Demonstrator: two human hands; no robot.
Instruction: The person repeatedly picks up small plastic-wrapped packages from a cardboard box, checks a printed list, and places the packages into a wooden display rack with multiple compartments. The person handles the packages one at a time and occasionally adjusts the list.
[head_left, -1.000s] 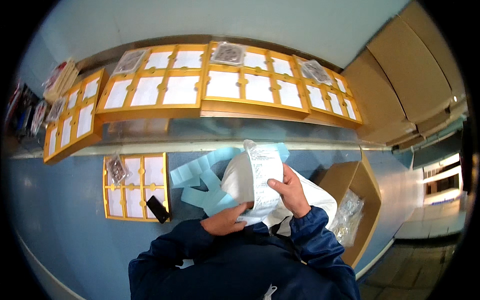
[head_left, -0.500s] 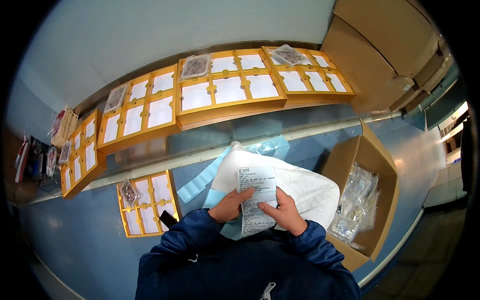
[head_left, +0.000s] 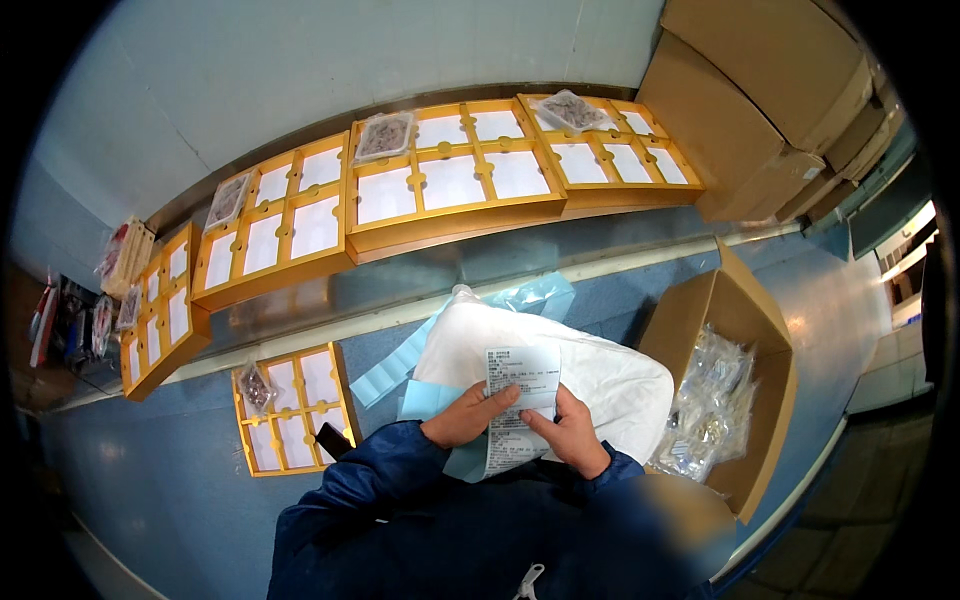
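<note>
My left hand (head_left: 470, 413) and my right hand (head_left: 570, 432) are both closed on a strip of printed labels (head_left: 522, 372), gripping it from its two sides with the thumbs on top. The strip stands in front of my body, its lower end hanging between my hands. Beneath it spreads a white cloth-like cover (head_left: 620, 385) over something whose shape I cannot make out. A light blue backing strip (head_left: 395, 367) trails out to the left of the cover, and a bluish clear sheet (head_left: 535, 293) lies behind it.
An open cardboard box (head_left: 770, 420) with clear plastic packets (head_left: 712, 400) stands at the right. Yellow compartment boxes (head_left: 455, 205) line the wall, several bearing a packed tray (head_left: 385, 135). Another yellow box (head_left: 295, 425) and a black object (head_left: 333, 440) lie left. Large cartons (head_left: 735, 120) stand back right.
My hands and the label strip have shifted slightly right and down. My left thumb has slid a little across the strip. A blurred patch now covers part of my right sleeve.
</note>
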